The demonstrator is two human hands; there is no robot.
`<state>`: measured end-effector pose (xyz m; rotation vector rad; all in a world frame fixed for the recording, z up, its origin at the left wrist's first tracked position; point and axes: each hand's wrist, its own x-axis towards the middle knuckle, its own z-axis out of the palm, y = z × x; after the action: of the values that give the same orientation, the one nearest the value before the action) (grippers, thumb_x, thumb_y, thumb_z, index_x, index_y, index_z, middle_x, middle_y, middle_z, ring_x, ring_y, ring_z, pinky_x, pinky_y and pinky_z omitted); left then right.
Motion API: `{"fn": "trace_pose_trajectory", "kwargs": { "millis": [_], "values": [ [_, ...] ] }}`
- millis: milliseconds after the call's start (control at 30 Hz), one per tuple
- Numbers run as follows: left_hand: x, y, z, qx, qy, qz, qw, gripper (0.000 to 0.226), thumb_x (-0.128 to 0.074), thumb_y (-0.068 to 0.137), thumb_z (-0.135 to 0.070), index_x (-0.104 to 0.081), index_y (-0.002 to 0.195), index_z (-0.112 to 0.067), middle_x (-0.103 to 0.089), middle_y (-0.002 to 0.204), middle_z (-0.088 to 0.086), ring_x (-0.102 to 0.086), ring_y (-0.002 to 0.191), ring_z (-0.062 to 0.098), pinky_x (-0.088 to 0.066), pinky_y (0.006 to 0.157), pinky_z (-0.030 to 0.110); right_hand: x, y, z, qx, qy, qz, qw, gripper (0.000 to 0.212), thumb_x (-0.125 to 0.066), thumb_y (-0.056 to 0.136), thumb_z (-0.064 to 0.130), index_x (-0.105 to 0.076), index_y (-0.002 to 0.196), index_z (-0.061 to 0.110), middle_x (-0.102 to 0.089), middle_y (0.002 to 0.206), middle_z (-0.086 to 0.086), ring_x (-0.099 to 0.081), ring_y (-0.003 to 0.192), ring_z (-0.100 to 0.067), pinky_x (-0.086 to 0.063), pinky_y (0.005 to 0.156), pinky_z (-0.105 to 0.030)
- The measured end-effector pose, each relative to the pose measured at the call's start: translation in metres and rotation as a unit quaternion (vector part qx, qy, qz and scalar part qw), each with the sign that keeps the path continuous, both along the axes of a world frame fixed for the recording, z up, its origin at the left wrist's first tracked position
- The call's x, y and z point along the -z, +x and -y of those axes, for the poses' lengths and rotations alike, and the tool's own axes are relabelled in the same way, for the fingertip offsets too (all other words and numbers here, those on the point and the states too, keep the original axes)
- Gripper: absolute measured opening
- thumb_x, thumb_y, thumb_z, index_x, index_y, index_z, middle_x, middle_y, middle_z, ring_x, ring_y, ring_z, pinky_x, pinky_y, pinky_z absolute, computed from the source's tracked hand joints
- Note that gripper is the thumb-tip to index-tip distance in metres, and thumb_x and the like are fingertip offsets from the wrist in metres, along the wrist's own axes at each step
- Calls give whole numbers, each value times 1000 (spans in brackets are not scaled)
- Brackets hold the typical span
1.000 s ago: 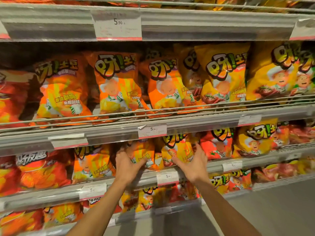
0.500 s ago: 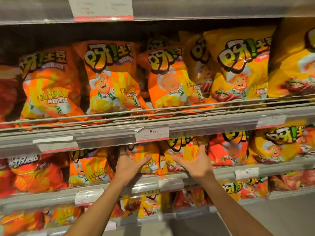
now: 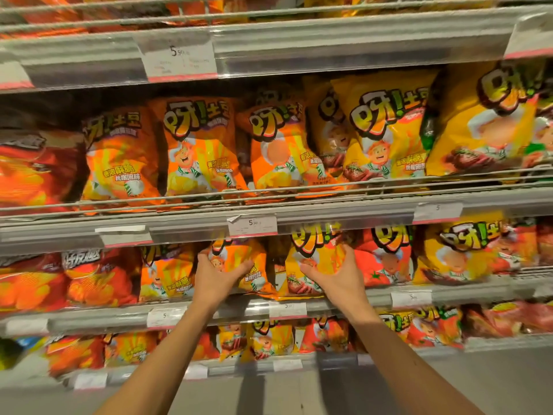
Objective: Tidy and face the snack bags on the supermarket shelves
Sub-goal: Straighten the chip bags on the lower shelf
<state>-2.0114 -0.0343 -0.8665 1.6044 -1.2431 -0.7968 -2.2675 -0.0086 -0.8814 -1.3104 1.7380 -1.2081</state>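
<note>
Rows of orange, yellow and red snack bags stand on several grey shelves. On the second shelf from the bottom, my left hand (image 3: 220,272) grips an orange bag (image 3: 239,265) from its left side, thumb across the front. Beside it my right hand (image 3: 335,274) grips a yellow-orange bag (image 3: 314,259), fingers round its right edge and thumb on its front. The tops of both bags are hidden behind the shelf edge above. Both forearms reach up from the bottom of the view.
A wire rail (image 3: 269,193) fronts the shelf above, holding orange bags (image 3: 194,148) and yellow bags (image 3: 386,127). Price tags (image 3: 253,226) hang on the shelf edges. Red bags (image 3: 386,259) stand right of my hands, and more red bags (image 3: 95,277) to the left. Grey floor lies below.
Both hands stay on the same two bags, with the fingers closing further round them. The view has tilted and shifted slightly across the shelves.
</note>
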Motion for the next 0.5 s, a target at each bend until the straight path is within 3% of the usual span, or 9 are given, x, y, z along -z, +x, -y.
{"fn": "trace_pose_trajectory", "kwargs": {
  "millis": [133, 267, 367, 433, 500],
  "values": [
    [-1, -4, -2, -9, -4, 28, 1000, 102, -90, 63, -50, -33, 139, -12, -54, 121, 3, -54, 108, 21, -46, 89, 35, 3, -8, -17, -19, 7, 5, 1000, 120, -86, 61, 68, -23, 156, 29, -42, 156, 1, -42, 141, -25, -39, 111, -42],
    [1, -28, -1, -28, -21, 24, 999, 109, -88, 64, -52, -28, 142, -7, -52, 131, 11, -53, 121, 29, -47, 100, 43, 13, -25, -38, -17, 31, -3, 999, 120, -88, 60, 66, -25, 156, 30, -49, 151, 1, -48, 136, -26, -42, 110, -42],
    [10, -61, -1, -25, -38, 28, 999, 105, -89, 63, -52, -29, 137, -7, -51, 128, 8, -52, 121, 30, -45, 95, 38, 23, -42, -58, -6, 51, -15, 999, 118, -89, 59, 64, -28, 155, 30, -54, 144, 2, -52, 133, -27, -44, 109, -42],
    [17, -84, -1, -16, -40, 30, 999, 100, -89, 62, -53, -31, 131, -9, -51, 126, 10, -52, 119, 30, -47, 99, 43, 31, -54, -70, 3, 53, -8, 999, 114, -89, 58, 62, -33, 152, 30, -58, 139, 2, -55, 129, -26, -45, 110, -44],
    [23, -106, 1, -8, -43, 41, 998, 95, -89, 61, -56, -33, 124, -11, -53, 118, 9, -54, 112, 29, -48, 92, 44, 37, -68, -82, 30, 49, 13, 998, 105, -91, 54, 57, -40, 143, 35, -65, 125, 8, -62, 119, -19, -52, 102, -39]
  ]
}}
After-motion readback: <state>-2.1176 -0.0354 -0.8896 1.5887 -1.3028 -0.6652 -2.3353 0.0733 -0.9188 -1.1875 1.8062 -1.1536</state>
